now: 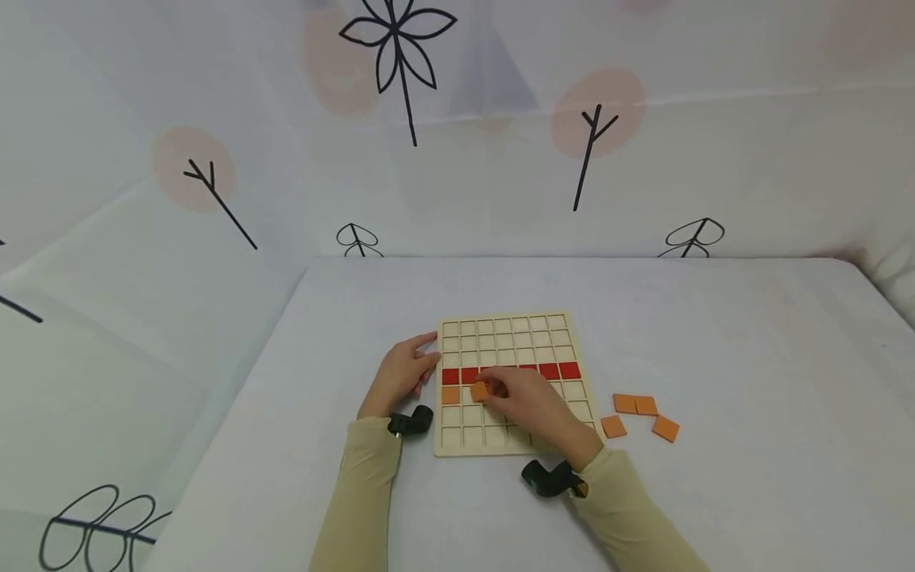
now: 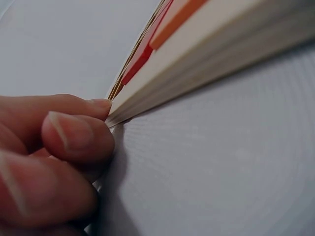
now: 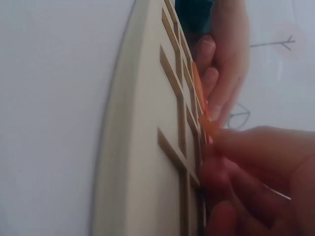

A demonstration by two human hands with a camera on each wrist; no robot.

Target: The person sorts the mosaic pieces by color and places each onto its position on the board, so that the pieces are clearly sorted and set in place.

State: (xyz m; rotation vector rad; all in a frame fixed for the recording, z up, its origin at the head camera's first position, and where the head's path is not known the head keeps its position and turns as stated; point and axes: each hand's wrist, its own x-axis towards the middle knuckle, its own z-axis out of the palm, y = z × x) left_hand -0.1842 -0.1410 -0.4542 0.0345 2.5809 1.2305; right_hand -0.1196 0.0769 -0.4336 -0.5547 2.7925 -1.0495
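A pale wooden grid board (image 1: 495,346) lies on the table in the head view. A row of red tiles (image 1: 548,371) crosses it, partly covered by my right hand. One orange tile (image 1: 450,395) sits in the leftmost cell just below the red row. My right hand (image 1: 532,401) pinches another orange tile (image 1: 478,391) between thumb and fingertips, low over that same row, a little right of the seated one. At the board's left edge, my left hand (image 1: 403,372) rests with its fingertips touching the side, as the left wrist view also shows.
Several loose orange tiles (image 1: 646,406) lie on the white table (image 1: 750,342) to the right of the board; one is close to its edge. A patterned cloth (image 1: 486,183) hangs behind the table and along the left. Each wrist wears a dark camera (image 1: 549,479).
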